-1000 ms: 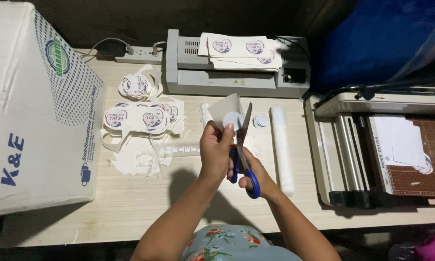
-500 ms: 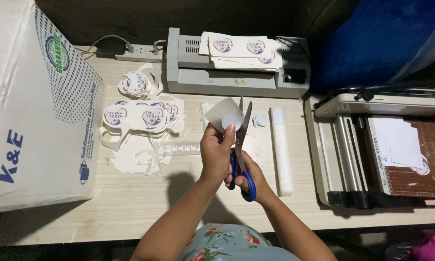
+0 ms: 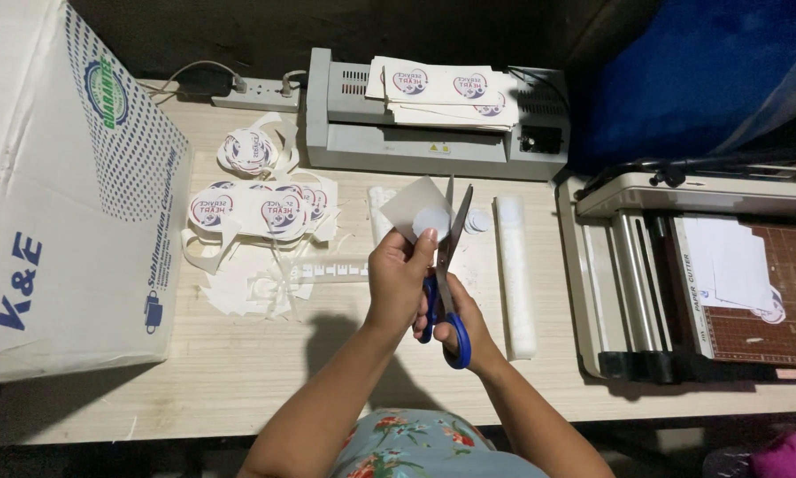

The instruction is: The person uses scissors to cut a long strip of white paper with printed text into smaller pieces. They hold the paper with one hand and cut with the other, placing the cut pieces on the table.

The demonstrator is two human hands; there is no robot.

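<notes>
Since half a second ago the sheet (image 3: pixel 413 212) has turned a little in the left hand (image 3: pixel 398 279), and the scissors (image 3: pixel 446 265) have opened wider beside it; the hands sit at much the same spot over the counter (image 3: pixel 238 363).

Left fingers (image 3: pixel 422 243) are clamped on the sheet's lower edge, thumb and forefinger pinching it so the pale round print stays clear of the grip. That hold keeps the sheet raised off the counter and lets it be fed sideways toward the blades. It is tilted, one corner pointing up and away toward the laminator (image 3: pixel 433 133).

The right hand (image 3: pixel 455 323) has its fingers threaded through the blue handles and closed on them (the blades themselves stand apart in a narrow V). The scissors' long axis runs almost straight away from the person, tips toward the laminator, handles toward the body. The blades sit just right of the sheet, their inner edge at or very near its right side; whether they touch it I cannot tell.

To the left lie cut round stickers (image 3: pixel 256 208) and a heap of paper trimmings (image 3: pixel 256 288), beside a big white carton (image 3: pixel 53 195). A stack of printed sheets (image 3: pixel 442 88) rests on top of the laminator. A white roll (image 3: pixel 515 274) lies just right of the hands, its length also pointing away, and a paper cutter (image 3: pixel 707 274) stands at the far right.
</notes>
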